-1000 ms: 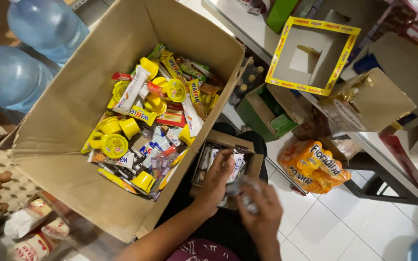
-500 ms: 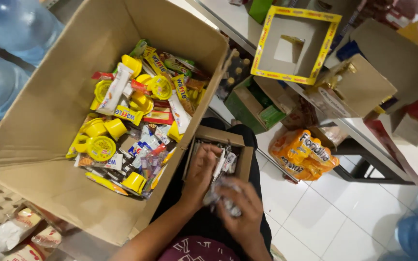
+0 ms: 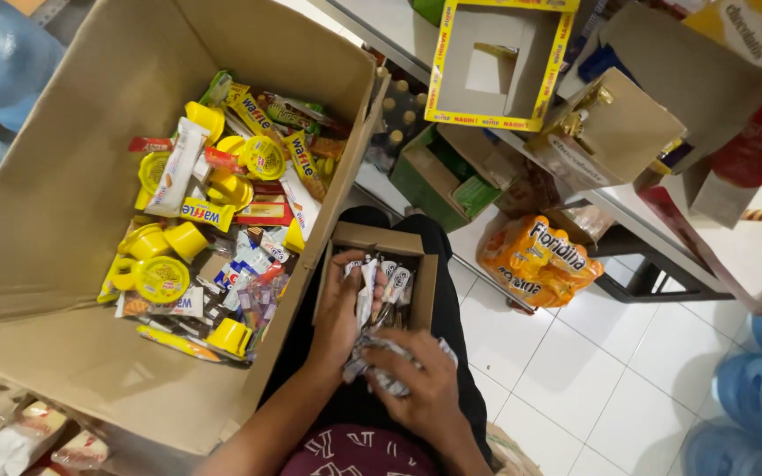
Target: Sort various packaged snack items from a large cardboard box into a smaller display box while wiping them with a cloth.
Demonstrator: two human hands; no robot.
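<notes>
Notably, at far left I logged the large cardboard box point(image 3: 81, 291), open-topped and holding loose yellow cups and wrapped wafer bars point(image 3: 213, 238). Just right of it, a small brown carton point(image 3: 379, 269) sat on the person's lap, part-filled with silver-white sachets point(image 3: 381, 280). The left hand point(image 3: 339, 313) reached into that carton, its grip curled around a few sachets. The right hand point(image 3: 421, 381), just below the carton, had its grip clamped on a bunch of sachets. Further right, an orange snack bag point(image 3: 535, 260) lay on the tiled floor point(image 3: 575, 388) under the desk point(image 3: 654, 225). Risk, my judgement: the carton rested unsupported on the lap, so a knee shift could tip it; the overfull right grip might shed sachets onto the floor.
</notes>
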